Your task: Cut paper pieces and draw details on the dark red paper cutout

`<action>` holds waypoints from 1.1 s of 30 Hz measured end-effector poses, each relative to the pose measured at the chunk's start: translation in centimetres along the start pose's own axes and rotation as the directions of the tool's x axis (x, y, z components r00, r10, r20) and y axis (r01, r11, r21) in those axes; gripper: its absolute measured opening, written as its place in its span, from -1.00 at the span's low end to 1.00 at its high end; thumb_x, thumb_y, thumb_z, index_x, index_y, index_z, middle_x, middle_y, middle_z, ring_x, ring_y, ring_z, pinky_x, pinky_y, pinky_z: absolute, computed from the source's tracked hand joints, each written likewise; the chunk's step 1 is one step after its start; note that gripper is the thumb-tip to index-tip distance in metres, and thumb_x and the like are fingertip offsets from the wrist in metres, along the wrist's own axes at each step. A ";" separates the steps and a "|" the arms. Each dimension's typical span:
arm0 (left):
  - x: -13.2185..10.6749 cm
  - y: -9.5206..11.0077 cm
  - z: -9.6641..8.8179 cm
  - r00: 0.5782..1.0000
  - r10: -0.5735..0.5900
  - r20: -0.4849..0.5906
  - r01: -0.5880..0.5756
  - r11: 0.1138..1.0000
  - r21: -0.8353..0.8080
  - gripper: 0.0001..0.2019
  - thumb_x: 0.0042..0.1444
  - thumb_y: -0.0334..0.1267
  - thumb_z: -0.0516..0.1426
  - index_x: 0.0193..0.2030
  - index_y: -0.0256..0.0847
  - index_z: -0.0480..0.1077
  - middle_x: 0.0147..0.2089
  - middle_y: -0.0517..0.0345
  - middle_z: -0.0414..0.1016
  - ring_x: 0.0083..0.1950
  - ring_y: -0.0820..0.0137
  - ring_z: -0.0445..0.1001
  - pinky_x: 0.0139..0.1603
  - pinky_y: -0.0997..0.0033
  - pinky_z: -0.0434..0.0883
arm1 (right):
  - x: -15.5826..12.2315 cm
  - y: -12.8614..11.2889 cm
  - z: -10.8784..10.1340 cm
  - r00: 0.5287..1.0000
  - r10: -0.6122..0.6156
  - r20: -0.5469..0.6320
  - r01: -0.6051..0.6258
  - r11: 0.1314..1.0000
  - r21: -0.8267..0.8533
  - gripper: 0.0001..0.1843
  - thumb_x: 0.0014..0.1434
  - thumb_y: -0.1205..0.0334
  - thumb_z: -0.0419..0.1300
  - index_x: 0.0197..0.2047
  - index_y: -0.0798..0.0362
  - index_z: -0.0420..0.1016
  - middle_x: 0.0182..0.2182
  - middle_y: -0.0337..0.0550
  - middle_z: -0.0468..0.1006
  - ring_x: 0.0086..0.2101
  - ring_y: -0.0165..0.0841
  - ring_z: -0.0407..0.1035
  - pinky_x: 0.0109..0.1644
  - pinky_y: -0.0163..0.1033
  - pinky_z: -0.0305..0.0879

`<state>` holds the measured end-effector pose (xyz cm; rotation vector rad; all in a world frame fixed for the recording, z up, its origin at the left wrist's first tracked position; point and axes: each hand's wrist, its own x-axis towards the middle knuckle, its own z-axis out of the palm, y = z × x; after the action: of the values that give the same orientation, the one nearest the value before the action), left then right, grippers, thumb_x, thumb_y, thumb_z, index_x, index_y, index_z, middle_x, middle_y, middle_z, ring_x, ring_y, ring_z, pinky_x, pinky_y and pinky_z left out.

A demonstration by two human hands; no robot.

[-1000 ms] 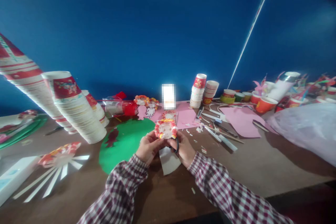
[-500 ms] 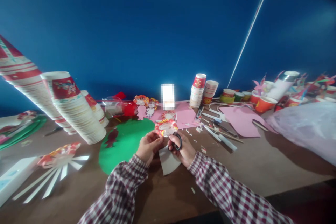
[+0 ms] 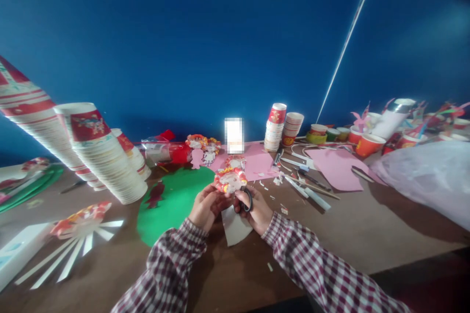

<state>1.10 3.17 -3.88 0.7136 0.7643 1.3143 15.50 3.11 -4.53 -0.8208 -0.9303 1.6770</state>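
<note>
Over the brown table, my left hand (image 3: pixel 206 206) pinches the lower left edge of a small paper cutout (image 3: pixel 230 181) of a figure with a red and yellow border. My right hand (image 3: pixel 257 210) is closed round black-handled scissors (image 3: pixel 246 199), whose handle loop shows over my fingers; the blades are hidden behind the cutout. A white paper scrap (image 3: pixel 235 226) lies on the table just under both hands. Both sleeves are red-and-white check.
Tall leaning stacks of paper cups (image 3: pixel 99 156) stand at left, and shorter stacks (image 3: pixel 279 127) at the back. A green paper circle (image 3: pixel 172 200), pink sheets (image 3: pixel 338 168), pens (image 3: pixel 308 194), coloured cups (image 3: pixel 369 145), a clear plastic bag (image 3: pixel 429 176) and a cut paper fan (image 3: pixel 73 234) lie around.
The cutout has dropped slightly and tilted left in my hands. The scissors' handle loop came into fuller view at my right hand. The camera shifted slightly.
</note>
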 end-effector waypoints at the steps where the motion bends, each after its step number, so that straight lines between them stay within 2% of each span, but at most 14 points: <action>1: -0.1 0.1 0.1 1.000 -0.002 0.019 0.002 1.000 -0.001 -0.60 -0.19 -0.25 0.33 -0.19 -0.30 0.36 -0.29 0.04 0.53 -0.31 0.37 0.53 -0.25 0.37 0.50 | 0.0 0.0 0.0 1.000 -0.003 -0.002 0.003 1.000 -0.010 -0.72 -0.02 0.07 0.29 -0.37 0.09 0.36 -0.63 -0.33 0.39 -0.65 -0.56 0.25 -0.70 -0.52 -0.06; 5: -0.4 0.1 0.7 0.989 0.036 0.146 -0.044 0.998 0.053 -0.56 -0.16 -0.35 0.32 -0.10 -0.27 0.34 -0.20 0.03 0.52 -0.26 0.36 0.52 -0.22 0.38 0.48 | -0.1 -0.1 0.1 1.000 -0.015 0.004 0.015 0.998 -0.061 -0.69 -0.05 0.05 0.30 -0.36 0.09 0.37 -0.62 -0.34 0.38 -0.67 -0.57 0.23 -0.70 -0.51 -0.09; 7: -0.4 -0.2 0.9 0.987 0.053 0.154 -0.065 0.995 0.074 -0.59 -0.14 -0.33 0.32 -0.12 -0.28 0.34 -0.24 0.03 0.53 -0.31 0.38 0.51 -0.27 0.40 0.48 | -0.1 -0.2 0.1 1.000 -0.019 0.009 0.019 0.996 -0.092 -0.67 -0.06 0.03 0.30 -0.34 0.08 0.37 -0.62 -0.35 0.36 -0.67 -0.57 0.23 -0.70 -0.50 -0.10; 10: -0.3 -0.6 1.0 0.998 0.050 0.043 -0.053 0.996 0.067 -0.60 -0.18 -0.29 0.34 -0.18 -0.31 0.36 -0.31 0.06 0.53 -0.39 0.41 0.50 -0.34 0.42 0.48 | -0.1 -0.2 0.1 1.000 -0.014 0.011 0.015 0.987 -0.161 -0.63 -0.05 -0.02 0.28 -0.31 0.09 0.37 -0.62 -0.34 0.36 -0.66 -0.55 0.25 -0.69 -0.50 -0.08; 13: -0.2 -0.4 0.8 0.996 0.060 -0.063 -0.058 0.997 0.043 -0.58 -0.26 -0.31 0.37 -0.22 -0.31 0.37 -0.31 0.09 0.53 -0.38 0.44 0.51 -0.34 0.47 0.48 | 0.0 -0.6 -0.4 1.000 -0.027 -0.010 0.024 0.965 -0.262 -0.58 -0.04 -0.03 0.27 -0.22 0.07 0.34 -0.59 -0.32 0.40 -0.64 -0.51 0.28 -0.68 -0.48 -0.03; 16: 0.1 0.4 0.2 0.986 0.091 -0.137 -0.090 0.996 0.007 -0.59 -0.33 -0.34 0.39 -0.29 -0.29 0.38 -0.38 0.18 0.52 -0.43 0.51 0.48 -0.39 0.55 0.45 | -0.1 -1.7 -1.6 0.993 -0.095 -0.066 0.062 0.922 -0.381 -0.51 -0.10 0.01 0.33 -0.17 0.02 0.26 -0.56 -0.35 0.42 -0.61 -0.45 0.32 -0.63 -0.43 0.08; 18: 0.4 1.0 -0.3 0.977 0.120 -0.178 -0.125 0.992 -0.020 -0.63 -0.36 -0.36 0.39 -0.36 -0.28 0.37 -0.43 0.21 0.49 -0.46 0.53 0.46 -0.41 0.56 0.44 | -0.5 -2.8 -2.8 0.987 -0.141 -0.076 0.084 0.863 -0.499 -0.52 -0.19 0.07 0.38 -0.25 0.01 0.26 -0.60 -0.38 0.40 -0.59 -0.41 0.33 -0.56 -0.37 0.16; 19: 0.6 1.3 -0.6 0.972 0.136 -0.194 -0.145 0.989 -0.033 -0.64 -0.36 -0.37 0.38 -0.39 -0.28 0.36 -0.44 0.22 0.48 -0.45 0.52 0.46 -0.41 0.56 0.43 | -0.8 -3.5 -3.5 0.984 -0.167 -0.067 0.092 0.787 -0.610 -0.55 -0.18 0.13 0.39 -0.26 0.02 0.29 -0.58 -0.34 0.43 -0.55 -0.38 0.35 -0.52 -0.35 0.18; 20: 0.8 1.6 -0.8 0.966 0.152 -0.208 -0.165 0.985 -0.048 -0.65 -0.36 -0.38 0.38 -0.41 -0.28 0.36 -0.45 0.22 0.48 -0.44 0.52 0.46 -0.41 0.57 0.43 | -1.1 -4.3 -4.1 0.979 -0.203 -0.012 0.089 0.484 -0.871 -0.61 -0.08 0.08 0.32 -0.23 0.01 0.28 -0.53 -0.32 0.47 -0.50 -0.37 0.39 -0.45 -0.33 0.23; 21: 0.9 1.8 -1.0 0.962 0.165 -0.220 -0.183 0.981 -0.062 -0.66 -0.36 -0.39 0.38 -0.42 -0.28 0.35 -0.44 0.21 0.48 -0.43 0.52 0.46 -0.41 0.58 0.42 | -1.5 -5.0 -4.7 0.979 -0.203 -0.004 0.071 0.359 -0.931 -0.63 -0.09 0.12 0.32 -0.22 0.01 0.32 -0.48 -0.26 0.51 -0.44 -0.32 0.42 -0.38 -0.28 0.24; 23: 1.1 2.1 -1.2 0.954 0.183 -0.237 -0.209 0.973 -0.092 -0.67 -0.37 -0.42 0.37 -0.43 -0.28 0.35 -0.45 0.21 0.47 -0.43 0.51 0.46 -0.42 0.59 0.41 | -2.2 -6.6 -5.5 0.981 -0.194 0.003 0.043 0.205 -0.978 -0.63 -0.12 0.18 0.34 -0.20 0.02 0.38 -0.41 -0.18 0.54 -0.35 -0.26 0.43 -0.28 -0.24 0.24; 27: 1.1 3.2 -1.6 0.941 0.202 -0.271 -0.249 0.957 -0.148 -0.70 -0.36 -0.49 0.34 -0.45 -0.29 0.35 -0.48 0.20 0.46 -0.44 0.50 0.46 -0.44 0.60 0.41 | -2.9 -9.5 -6.2 0.994 -0.101 0.034 0.033 -0.015 -0.999 -0.50 -0.23 0.26 0.40 -0.15 0.00 0.44 -0.29 -0.14 0.56 -0.21 -0.17 0.42 -0.17 -0.21 0.22; 30: 1.1 4.6 -2.4 0.925 0.206 -0.320 -0.275 0.943 -0.188 -0.77 -0.28 -0.54 0.27 -0.51 -0.29 0.31 -0.50 0.19 0.45 -0.43 0.50 0.47 -0.44 0.62 0.42 | -2.9 -10.8 -6.1 0.998 -0.011 0.067 0.065 -0.106 -0.992 -0.33 -0.36 0.30 0.46 -0.09 -0.03 0.45 -0.15 -0.13 0.54 -0.08 -0.12 0.38 -0.08 -0.21 0.21; 33: 1.1 6.0 -3.5 0.913 0.181 -0.365 -0.280 0.930 -0.239 -0.85 -0.16 -0.56 0.19 -0.49 -0.30 0.32 -0.50 0.21 0.43 -0.44 0.56 0.45 -0.42 0.67 0.43 | -2.7 -11.3 -6.0 0.993 0.074 0.097 0.111 -0.216 -0.970 -0.20 -0.35 0.31 0.46 0.04 -0.05 0.37 -0.05 -0.14 0.50 -0.02 -0.15 0.35 -0.01 -0.22 0.20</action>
<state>-5.08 5.10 -1.10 0.3541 0.7525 1.7555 26.28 3.93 2.83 -1.7124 -2.5070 0.4456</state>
